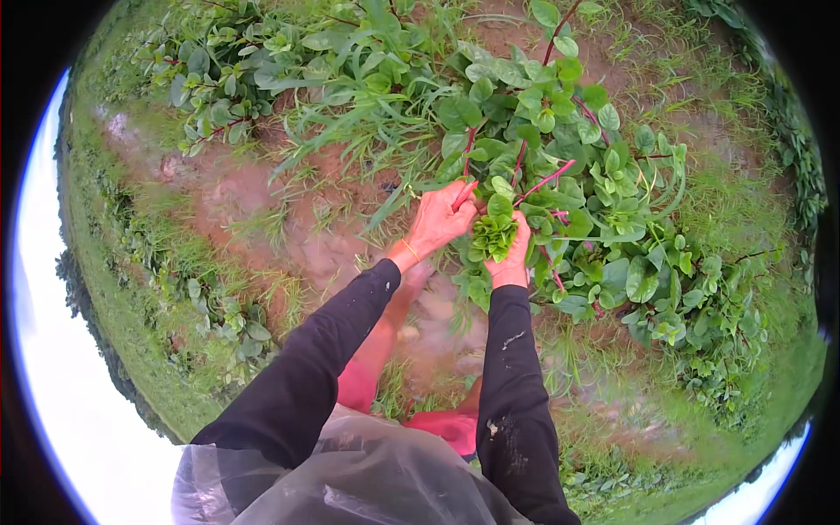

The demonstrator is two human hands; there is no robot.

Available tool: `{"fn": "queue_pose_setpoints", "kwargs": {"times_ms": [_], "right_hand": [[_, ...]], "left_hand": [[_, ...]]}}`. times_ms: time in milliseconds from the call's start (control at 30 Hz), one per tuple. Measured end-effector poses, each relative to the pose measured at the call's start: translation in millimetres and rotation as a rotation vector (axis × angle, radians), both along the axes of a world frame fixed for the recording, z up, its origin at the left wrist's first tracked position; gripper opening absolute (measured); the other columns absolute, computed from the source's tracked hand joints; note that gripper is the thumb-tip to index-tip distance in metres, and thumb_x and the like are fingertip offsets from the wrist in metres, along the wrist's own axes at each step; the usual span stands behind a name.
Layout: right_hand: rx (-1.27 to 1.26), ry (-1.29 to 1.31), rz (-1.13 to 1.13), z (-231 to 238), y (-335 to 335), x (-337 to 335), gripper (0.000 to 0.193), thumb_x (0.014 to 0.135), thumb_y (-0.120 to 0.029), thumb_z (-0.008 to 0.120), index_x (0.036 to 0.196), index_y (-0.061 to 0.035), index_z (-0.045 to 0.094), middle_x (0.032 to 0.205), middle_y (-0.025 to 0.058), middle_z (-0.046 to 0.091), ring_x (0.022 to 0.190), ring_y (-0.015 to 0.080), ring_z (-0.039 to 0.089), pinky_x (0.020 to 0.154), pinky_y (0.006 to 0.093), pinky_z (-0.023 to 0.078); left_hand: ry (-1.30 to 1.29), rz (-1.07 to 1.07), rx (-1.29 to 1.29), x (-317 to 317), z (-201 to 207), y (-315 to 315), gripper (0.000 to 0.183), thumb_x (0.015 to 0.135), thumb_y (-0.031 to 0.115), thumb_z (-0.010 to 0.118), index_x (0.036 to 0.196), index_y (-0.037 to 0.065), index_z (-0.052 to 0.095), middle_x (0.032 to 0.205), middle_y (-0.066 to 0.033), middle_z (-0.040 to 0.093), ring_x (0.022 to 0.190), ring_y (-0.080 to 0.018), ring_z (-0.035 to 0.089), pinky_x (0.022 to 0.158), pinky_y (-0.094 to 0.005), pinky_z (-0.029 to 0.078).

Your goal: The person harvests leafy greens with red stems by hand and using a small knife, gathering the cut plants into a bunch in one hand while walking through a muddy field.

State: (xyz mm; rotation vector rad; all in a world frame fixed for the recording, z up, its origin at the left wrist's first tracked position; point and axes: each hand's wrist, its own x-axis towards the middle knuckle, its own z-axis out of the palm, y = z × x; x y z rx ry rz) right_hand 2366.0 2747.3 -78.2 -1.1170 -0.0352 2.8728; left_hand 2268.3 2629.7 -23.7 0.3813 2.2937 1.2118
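Leafy Malabar spinach plants (560, 114) with thick red-purple stems grow in front of me. My right hand (514, 252) is closed around a bunch of spinach shoots (494, 236), their light green leaf tips facing up toward me. Cut-looking pink stem ends (547, 182) stick out just beyond that hand. Close on its left, my left hand (442, 217) is closed at the edge of the plant, with a short red stem (465, 195) showing at its fingers. A thin yellow band (411, 251) circles the left wrist. The palm sides of both hands are hidden.
Wet brown soil (324, 249) with puddles runs between the rows. Long-bladed grass (372, 122) grows against the plants. More spinach (227, 70) stands at the far left. My legs and pink clothing (446, 427) show below, with a clear plastic sheet (376, 477) over my front.
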Motion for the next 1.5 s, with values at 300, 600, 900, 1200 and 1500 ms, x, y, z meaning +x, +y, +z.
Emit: {"fn": "queue_pose_setpoints", "kwargs": {"times_ms": [300,600,900,1200,1500], "right_hand": [[0.008,-0.031,0.052,-42.1,-27.5,-43.1,0.031,0.079,-0.028,0.061,0.096,-0.0034,0.067,0.093,0.0082,0.070,0.081,0.0251,0.067,0.078,0.0361,0.055],[-0.024,-0.096,0.078,-51.6,-9.8,-17.6,0.034,0.079,-0.033,0.058,0.095,-0.0047,0.065,0.082,0.0125,0.068,0.068,0.0303,0.064,0.072,0.0485,0.053],[-0.015,-0.087,0.049,-28.9,-27.4,-17.7,0.040,0.074,-0.034,0.062,0.100,-0.0034,0.064,0.084,0.0106,0.067,0.070,0.0289,0.064,0.067,0.0459,0.055],[-0.141,-0.182,0.103,2.7,-51.8,103.0,0.036,0.078,-0.027,0.065,0.102,0.0004,0.062,0.083,0.0114,0.068,0.069,0.0249,0.066,0.064,0.0382,0.056],[0.134,-0.580,0.512,26.0,-39.5,224.3,0.033,0.074,-0.026,0.069,0.102,-0.0096,0.063,0.084,0.0046,0.067,0.072,0.0220,0.065,0.061,0.0375,0.055]], "left_hand": [[-0.100,-0.020,0.011,-10.7,-12.8,-27.7,0.016,0.086,0.016,0.055,0.092,0.002,0.061,0.066,-0.0080,0.053,0.060,-0.0153,0.049,0.060,-0.0316,0.044],[0.290,-0.337,0.174,-108.5,30.0,26.7,0.019,0.095,0.022,0.047,0.094,0.003,0.051,0.066,-0.0109,0.054,0.058,-0.0288,0.052,0.059,-0.0357,0.043],[0.120,-0.660,-0.734,-168.9,-108.4,-11.2,0.043,0.090,0.040,0.048,0.097,0.000,0.063,0.094,-0.0211,0.068,0.090,-0.0419,0.064,0.078,-0.0489,0.049],[-0.438,0.009,-0.032,-101.4,-29.6,-41.2,0.029,0.099,0.038,0.045,0.100,0.011,0.056,0.067,0.0063,0.047,0.050,-0.0005,0.038,0.041,-0.0178,0.026],[-0.269,-0.513,-0.384,14.9,16.5,-180.1,0.029,0.089,0.033,0.052,0.098,0.007,0.058,0.079,-0.0195,0.060,0.075,-0.0382,0.060,0.068,-0.0474,0.046]]}}
